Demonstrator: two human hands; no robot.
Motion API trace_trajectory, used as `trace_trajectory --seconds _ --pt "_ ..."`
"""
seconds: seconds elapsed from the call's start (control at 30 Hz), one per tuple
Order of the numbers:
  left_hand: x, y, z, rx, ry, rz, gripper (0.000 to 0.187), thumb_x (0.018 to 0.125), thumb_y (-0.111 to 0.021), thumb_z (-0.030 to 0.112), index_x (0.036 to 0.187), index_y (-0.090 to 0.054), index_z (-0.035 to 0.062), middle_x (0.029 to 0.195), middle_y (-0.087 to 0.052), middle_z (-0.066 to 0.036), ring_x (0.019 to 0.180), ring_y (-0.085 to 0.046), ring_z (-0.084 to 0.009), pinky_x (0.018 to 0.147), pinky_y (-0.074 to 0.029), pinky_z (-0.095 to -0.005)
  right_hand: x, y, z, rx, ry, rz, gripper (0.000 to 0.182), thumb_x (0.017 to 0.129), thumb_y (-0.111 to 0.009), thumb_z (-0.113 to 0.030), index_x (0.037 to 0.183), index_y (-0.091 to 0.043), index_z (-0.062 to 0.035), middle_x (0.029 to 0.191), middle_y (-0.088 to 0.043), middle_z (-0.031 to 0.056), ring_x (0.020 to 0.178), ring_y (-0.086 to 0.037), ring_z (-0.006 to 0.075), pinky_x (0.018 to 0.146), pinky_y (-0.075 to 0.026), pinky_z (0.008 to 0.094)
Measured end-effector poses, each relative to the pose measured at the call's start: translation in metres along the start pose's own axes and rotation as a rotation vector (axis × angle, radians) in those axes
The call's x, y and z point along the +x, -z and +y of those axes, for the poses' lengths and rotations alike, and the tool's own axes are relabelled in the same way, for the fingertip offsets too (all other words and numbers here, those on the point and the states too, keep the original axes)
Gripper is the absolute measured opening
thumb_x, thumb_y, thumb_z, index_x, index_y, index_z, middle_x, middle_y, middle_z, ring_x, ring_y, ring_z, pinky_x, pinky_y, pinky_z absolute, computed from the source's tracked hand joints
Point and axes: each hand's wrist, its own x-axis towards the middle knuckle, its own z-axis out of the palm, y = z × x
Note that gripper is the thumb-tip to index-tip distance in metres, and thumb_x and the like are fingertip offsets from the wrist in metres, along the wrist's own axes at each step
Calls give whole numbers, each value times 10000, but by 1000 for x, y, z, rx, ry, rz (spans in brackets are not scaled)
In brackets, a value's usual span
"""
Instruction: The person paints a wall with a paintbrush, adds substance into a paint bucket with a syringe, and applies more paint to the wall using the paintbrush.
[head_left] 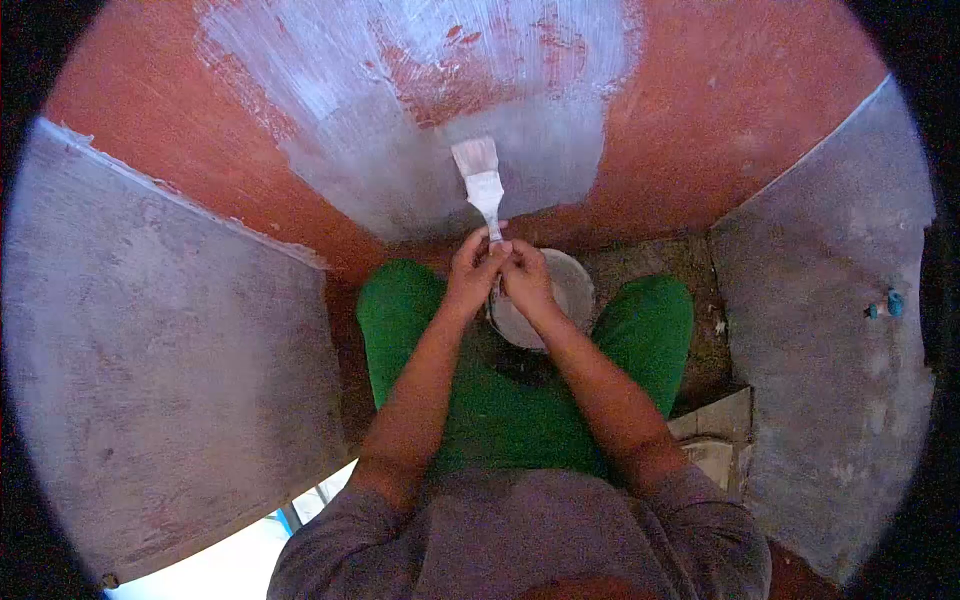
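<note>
A paintbrush (484, 185) with a white-coated head points up toward the wall, its handle low in both my hands. My left hand (476, 272) is closed around the handle's end, fingers wrapped. Beside it my right hand (527, 277) pinches the same handle end, thumbs meeting there. Beneath my hands, between my knees, stands a round bucket (572, 290) with pale paint in it, partly covered by my right forearm. Ahead, the reddish wall (690, 110) carries a broad patch of whitish-grey paint (350, 150), streaky at the top, and the bristles overlap that patch in this view.
Grey-painted walls stand close on the left (180, 330) and right (830, 300). A small blue fitting (893, 303) sticks out of the right wall. My green-clad knees (650, 315) flank the bucket. A bright opening (245, 560) shows at lower left.
</note>
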Motion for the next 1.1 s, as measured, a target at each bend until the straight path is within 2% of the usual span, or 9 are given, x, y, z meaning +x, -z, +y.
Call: trace_trajectory --seconds 0.13,0.33,0.4,0.47,0.57,0.67,0.8,0.9,1.1 --pt "2 -7 -53 45 179 36 290 864 -639 199 1116 -607 60 885 -623 -31 806 -555 -112 717 -458 -268 3 -7 47 6 -127 37 220 910 -501 -193 898 -623 -11 629 -570 41 468 -485 123 412 -378 285" --pt "4 -14 -76 136 448 34 222 879 -595 256 964 -635 55 769 -606 -21 631 -546 -130 554 -453 -287 12 -3 91 -344 -243 -16 329 824 -511 -267 945 -633 14 815 -638 218 745 -613 351 685 -473 441" --pt "15 -10 -183 -126 489 -21 256 886 -572 300 944 -632 58 765 -605 -22 598 -545 -143 529 -454 -302 23 -13 157 -571 68 67 378 877 -443 -280 839 -622 51 625 -605 182 488 -589 273 486 -460 402" --pt "24 -5 -240 -134 590 -102 297 885 -553 338 939 -634 58 771 -611 -38 605 -553 -156 518 -456 -321 24 -16 156 -602 -186 64 410 869 -443 -296 772 -618 62 649 -619 211 530 -611 314 524 -476 427" --pt "23 -15 -200 1 755 -33 350 880 -528 382 913 -640 52 782 -621 -75 662 -576 -183 519 -464 -359 40 -7 178 -660 -255 -127 372 867 -460 -277 802 -609 58 718 -619 228 624 -613 345 573 -473 432" --pt "12 -16 -135 14 507 -20 375 869 -551 388 941 -633 29 821 -639 -94 724 -594 -204 593 -482 -378 51 1 180 -677 -121 -221 335 865 -477 -257 831 -600 53 786 -619 244 718 -616 375 622 -469 437" --pt "21 -13 -132 3 386 52 323 861 -600 303 990 -613 7 890 -647 -87 786 -598 -192 731 -481 -350 29 -13 105 -363 17 110 283 867 -494 -228 839 -584 39 872 -605 273 851 -592 431 701 -454 444" --pt "5 -13 -90 -151 157 50 256 857 -619 210 1017 -615 10 936 -648 -85 851 -593 -175 805 -464 -322 -9 -12 33 -370 325 227 237 901 -468 -197 914 -532 30 842 -581 267 826 -566 443 710 -440 441" --pt "-17 -3 -22 151 -145 -33 343 888 -597 201 1193 -549 51 1111 -601 -101 1059 -538 -191 948 -399 -329 -34 -1 -41 -105 239 73 243 955 -415 -210 1069 -487 -8 858 -574 225 796 -569 385 709 -443 420"
